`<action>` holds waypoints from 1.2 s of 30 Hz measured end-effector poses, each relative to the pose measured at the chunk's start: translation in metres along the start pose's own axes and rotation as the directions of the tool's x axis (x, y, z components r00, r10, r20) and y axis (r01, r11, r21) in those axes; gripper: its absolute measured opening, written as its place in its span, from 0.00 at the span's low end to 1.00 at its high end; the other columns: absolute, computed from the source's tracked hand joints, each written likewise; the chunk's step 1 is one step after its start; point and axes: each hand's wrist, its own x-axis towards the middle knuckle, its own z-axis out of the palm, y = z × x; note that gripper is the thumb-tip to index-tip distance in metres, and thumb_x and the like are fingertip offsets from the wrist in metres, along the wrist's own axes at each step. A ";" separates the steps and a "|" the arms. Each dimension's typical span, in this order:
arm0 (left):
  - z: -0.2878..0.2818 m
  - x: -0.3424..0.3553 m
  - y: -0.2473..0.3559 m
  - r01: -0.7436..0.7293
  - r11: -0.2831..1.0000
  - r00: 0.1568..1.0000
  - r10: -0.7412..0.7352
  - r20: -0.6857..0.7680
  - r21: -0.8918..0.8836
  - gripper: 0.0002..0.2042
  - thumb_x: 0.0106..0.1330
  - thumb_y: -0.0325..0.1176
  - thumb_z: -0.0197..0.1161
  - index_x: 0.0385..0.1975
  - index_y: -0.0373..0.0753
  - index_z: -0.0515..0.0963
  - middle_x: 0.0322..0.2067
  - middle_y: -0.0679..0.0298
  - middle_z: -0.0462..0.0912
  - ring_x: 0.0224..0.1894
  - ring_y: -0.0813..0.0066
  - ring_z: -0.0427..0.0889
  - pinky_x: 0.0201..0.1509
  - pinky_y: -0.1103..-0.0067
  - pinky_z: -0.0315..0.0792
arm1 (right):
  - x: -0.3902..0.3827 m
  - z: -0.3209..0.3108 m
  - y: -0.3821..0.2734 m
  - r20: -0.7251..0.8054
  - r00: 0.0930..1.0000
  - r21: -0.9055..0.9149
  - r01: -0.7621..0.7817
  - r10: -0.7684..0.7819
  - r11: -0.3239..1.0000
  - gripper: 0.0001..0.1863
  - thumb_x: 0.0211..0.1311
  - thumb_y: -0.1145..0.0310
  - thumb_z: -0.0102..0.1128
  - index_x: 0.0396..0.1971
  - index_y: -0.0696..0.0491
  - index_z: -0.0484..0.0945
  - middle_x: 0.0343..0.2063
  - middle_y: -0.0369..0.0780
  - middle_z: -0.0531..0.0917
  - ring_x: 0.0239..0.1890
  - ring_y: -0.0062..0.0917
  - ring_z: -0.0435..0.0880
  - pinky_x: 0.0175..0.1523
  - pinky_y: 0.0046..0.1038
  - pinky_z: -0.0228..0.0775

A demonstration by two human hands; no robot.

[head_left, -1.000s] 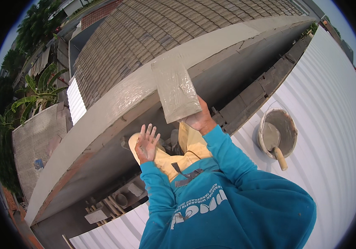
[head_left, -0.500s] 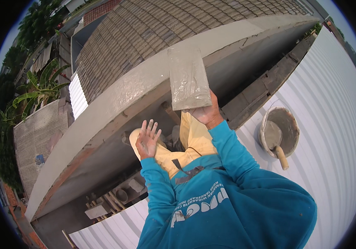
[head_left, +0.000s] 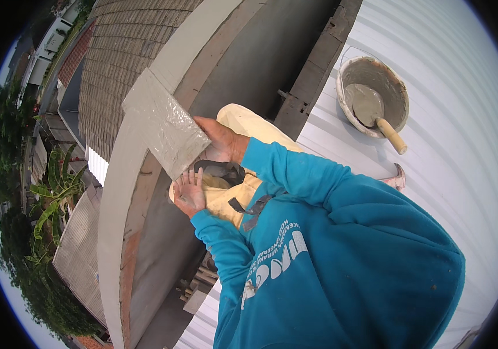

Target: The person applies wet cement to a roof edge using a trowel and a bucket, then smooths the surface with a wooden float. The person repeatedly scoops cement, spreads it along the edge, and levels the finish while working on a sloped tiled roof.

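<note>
My right hand [head_left: 223, 139] grips the near end of a mortar-coated board [head_left: 170, 125], flat and rectangular with a wet grey shine. The board reaches out over the top of the curved concrete wall [head_left: 122, 145]; I cannot tell whether it touches the wall. Close to the board's near lower corner is my left hand [head_left: 190, 193], palm up with its fingers spread and nothing in it. On the right stands a mortar-caked bucket [head_left: 397, 96] with wet grey mortar [head_left: 364, 103] inside. A tool with a wooden handle [head_left: 391, 136] leans out over its rim.
White corrugated roofing [head_left: 446, 192] spreads to the right, with a reddish tool [head_left: 399, 177] partly hidden by my sleeve. Beyond the wall lies a tiled roof [head_left: 121, 64]. A deep gap [head_left: 255, 64] runs between wall and roofing. Sticks and blocks [head_left: 199, 288] lie lower down.
My view has turned, so the wall now runs more steeply. My right hand has swung the board leftward over the wall top. The left hand has come closer to the board, still open.
</note>
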 end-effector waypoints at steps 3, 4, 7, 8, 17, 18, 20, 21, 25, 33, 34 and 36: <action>-0.004 0.002 -0.002 -0.003 1.000 1.000 0.003 -0.014 0.000 0.38 0.66 0.44 0.62 0.71 0.33 0.53 0.70 0.47 0.56 0.73 0.46 0.53 0.75 0.44 0.45 | -0.002 0.004 0.005 0.026 1.000 -0.049 0.003 -0.001 0.999 0.26 0.72 0.49 0.42 0.58 0.53 0.72 0.54 0.41 0.78 0.55 0.31 0.76 0.60 0.41 0.69; -0.005 0.002 -0.002 -0.005 1.000 1.000 0.005 -0.015 0.001 0.38 0.66 0.44 0.62 0.71 0.33 0.53 0.70 0.47 0.56 0.73 0.46 0.53 0.75 0.44 0.46 | -0.001 0.000 0.004 0.038 0.999 -0.036 0.014 -0.012 0.999 0.26 0.72 0.49 0.42 0.58 0.53 0.72 0.54 0.41 0.78 0.55 0.30 0.77 0.60 0.41 0.69; -0.006 0.001 0.000 0.008 1.000 0.998 -0.006 -0.055 0.027 0.39 0.66 0.44 0.62 0.72 0.34 0.52 0.70 0.48 0.56 0.73 0.46 0.53 0.75 0.45 0.47 | 0.003 -0.004 -0.003 0.058 0.998 -0.007 0.033 -0.033 0.999 0.25 0.73 0.50 0.41 0.58 0.53 0.72 0.54 0.40 0.79 0.55 0.30 0.77 0.60 0.40 0.69; -0.004 0.000 0.000 0.021 1.000 0.999 -0.020 -0.033 0.021 0.40 0.67 0.44 0.61 0.73 0.34 0.49 0.71 0.48 0.54 0.74 0.47 0.52 0.75 0.46 0.47 | 0.001 -0.003 -0.006 0.037 0.998 -0.004 0.041 -0.041 0.999 0.25 0.73 0.51 0.40 0.57 0.53 0.72 0.53 0.40 0.79 0.55 0.30 0.77 0.60 0.40 0.69; -0.001 -0.001 0.001 0.004 1.000 1.000 -0.004 0.002 0.018 0.41 0.66 0.46 0.60 0.74 0.36 0.47 0.73 0.48 0.53 0.74 0.49 0.54 0.74 0.50 0.51 | -0.019 -0.057 -0.079 0.145 0.952 0.206 0.238 -0.270 0.949 0.25 0.71 0.59 0.48 0.62 0.57 0.69 0.59 0.46 0.75 0.63 0.41 0.72 0.68 0.49 0.61; -0.003 -0.001 0.001 0.006 1.000 1.000 -0.006 0.005 -0.017 0.41 0.67 0.44 0.60 0.74 0.36 0.47 0.72 0.47 0.52 0.74 0.48 0.53 0.74 0.50 0.51 | -0.021 -0.061 -0.087 0.178 0.935 0.189 0.275 -0.308 0.943 0.26 0.70 0.60 0.49 0.63 0.57 0.67 0.62 0.46 0.73 0.66 0.42 0.69 0.71 0.50 0.56; -0.005 -0.003 0.000 -0.005 1.000 1.000 0.005 -0.016 -0.014 0.41 0.66 0.45 0.60 0.74 0.36 0.47 0.73 0.48 0.52 0.74 0.48 0.54 0.74 0.51 0.51 | -0.026 -0.057 -0.097 -0.085 0.888 -0.018 0.452 -0.452 0.892 0.31 0.69 0.57 0.48 0.68 0.55 0.62 0.67 0.49 0.66 0.70 0.50 0.62 0.72 0.61 0.49; -0.005 -0.004 0.000 -0.014 1.000 1.000 0.014 -0.027 -0.012 0.41 0.66 0.45 0.60 0.74 0.36 0.47 0.73 0.48 0.52 0.74 0.48 0.54 0.74 0.51 0.51 | -0.029 -0.066 -0.105 -0.046 0.881 -0.030 0.470 -0.471 0.882 0.32 0.67 0.59 0.52 0.69 0.54 0.62 0.67 0.49 0.66 0.70 0.51 0.61 0.72 0.61 0.48; -0.010 -0.003 -0.001 -0.020 1.000 1.000 0.020 0.012 -0.004 0.41 0.66 0.46 0.59 0.75 0.37 0.47 0.72 0.49 0.55 0.73 0.49 0.57 0.74 0.53 0.52 | -0.041 -0.091 -0.138 0.119 0.829 -0.213 0.559 -0.546 0.802 0.37 0.60 0.66 0.63 0.69 0.53 0.61 0.68 0.46 0.65 0.71 0.48 0.60 0.74 0.60 0.48; -0.011 -0.006 -0.002 -0.032 0.999 0.999 0.032 -0.010 -0.015 0.40 0.67 0.48 0.57 0.75 0.39 0.48 0.71 0.52 0.59 0.72 0.52 0.60 0.73 0.55 0.51 | -0.030 -0.097 -0.115 0.022 0.855 -0.352 0.492 -0.518 0.797 0.34 0.57 0.73 0.65 0.65 0.52 0.65 0.64 0.44 0.70 0.69 0.42 0.65 0.73 0.55 0.54; -0.013 -0.006 -0.003 -0.038 0.999 0.999 0.038 -0.007 -0.020 0.40 0.67 0.48 0.57 0.75 0.40 0.48 0.71 0.52 0.59 0.72 0.52 0.60 0.73 0.55 0.51 | -0.029 -0.099 -0.108 0.002 0.858 -0.383 0.474 -0.513 0.793 0.36 0.56 0.73 0.65 0.67 0.51 0.63 0.65 0.44 0.69 0.69 0.42 0.65 0.72 0.54 0.55; -0.010 -0.005 -0.003 -0.034 0.999 0.999 0.034 -0.028 -0.022 0.40 0.67 0.47 0.57 0.75 0.39 0.48 0.71 0.51 0.59 0.72 0.52 0.60 0.73 0.55 0.51 | -0.021 -0.096 -0.095 -0.014 0.880 -0.404 0.429 -0.475 0.808 0.38 0.55 0.74 0.65 0.68 0.50 0.62 0.65 0.44 0.68 0.68 0.42 0.65 0.71 0.53 0.57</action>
